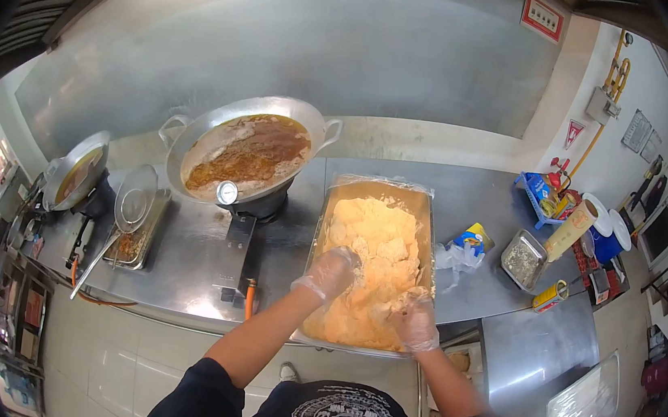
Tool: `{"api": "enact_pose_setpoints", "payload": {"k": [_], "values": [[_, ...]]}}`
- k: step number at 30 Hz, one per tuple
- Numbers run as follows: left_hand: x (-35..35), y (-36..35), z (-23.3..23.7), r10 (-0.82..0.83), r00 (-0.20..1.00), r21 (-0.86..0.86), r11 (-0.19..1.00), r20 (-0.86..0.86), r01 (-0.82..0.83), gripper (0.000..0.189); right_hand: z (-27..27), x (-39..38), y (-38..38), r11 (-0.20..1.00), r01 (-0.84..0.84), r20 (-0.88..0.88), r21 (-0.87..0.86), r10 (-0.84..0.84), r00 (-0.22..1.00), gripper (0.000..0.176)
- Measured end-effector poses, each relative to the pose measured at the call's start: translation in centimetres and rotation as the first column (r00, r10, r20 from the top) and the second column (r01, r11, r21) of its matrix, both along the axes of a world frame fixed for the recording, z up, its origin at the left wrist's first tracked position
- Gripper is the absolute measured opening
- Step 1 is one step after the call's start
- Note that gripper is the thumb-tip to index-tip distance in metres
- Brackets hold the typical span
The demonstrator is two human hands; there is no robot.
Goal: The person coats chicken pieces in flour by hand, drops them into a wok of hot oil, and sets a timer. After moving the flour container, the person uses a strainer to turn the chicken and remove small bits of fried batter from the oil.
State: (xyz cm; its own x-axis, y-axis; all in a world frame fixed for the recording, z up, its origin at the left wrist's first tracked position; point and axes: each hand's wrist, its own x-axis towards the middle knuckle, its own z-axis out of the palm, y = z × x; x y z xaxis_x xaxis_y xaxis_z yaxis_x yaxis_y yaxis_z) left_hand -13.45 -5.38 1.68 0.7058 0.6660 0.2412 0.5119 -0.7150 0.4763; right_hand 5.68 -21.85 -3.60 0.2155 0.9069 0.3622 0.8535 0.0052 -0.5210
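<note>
A large rectangular metal tray [430, 300] on the steel counter holds pale orange-yellow flour or breading [373, 221] with coated lumps in it. My left hand [333, 272], in a clear plastic glove, is over the left half of the tray with its fingers curled at the breading. At the tray's right side is my right hand [416, 319], also gloved, fingers bent around something coated in breading that I cannot make out. Crumbs cling to both gloves. What the left fingers hold, if anything, is hidden.
Left of the tray, a wide wok [179, 161] of bubbling oil sits on a burner, with a thermometer [227, 192] at its rim. Farther left are a strainer [136, 197] and a second wok [101, 143]. To the right are a small metal pan [541, 255], a yellow can [550, 296] and a blue basket [541, 216].
</note>
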Motion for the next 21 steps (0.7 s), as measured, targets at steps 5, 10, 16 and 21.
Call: {"api": "enact_pose_setpoints", "payload": {"k": [5, 10, 16, 21], "values": [[-0.2, -0.1, 1.7, 0.025, 0.999, 0.022, 0.999, 0.042, -0.026, 0.021, -0.7, 1.2, 0.6, 0.955, 0.06, 0.058, 0.29, -0.08, 0.995, 0.029], [0.0, 0.5, 1.0, -0.021, 0.997, 0.059, 0.998, 0.073, 0.017, 0.021, -0.7, 2.2, 1.8, 0.994, 0.087, 0.206, 0.059, -0.097, 0.974, 0.026], [-0.4, -0.1, 2.3, -0.048, 0.999, 0.141, 0.989, -0.012, 0.049, 0.022, 1.1, 3.4, 1.6, 0.987, 0.13, 0.101, 0.099, -0.14, 0.985, 0.025], [0.2, 0.1, 2.8, -0.103, 0.994, 0.208, 0.972, -0.021, 0.105, 0.021, 1.7, 3.9, 2.4, 0.984, 0.144, 0.082, 0.103, -0.153, 0.985, 0.024]]}}
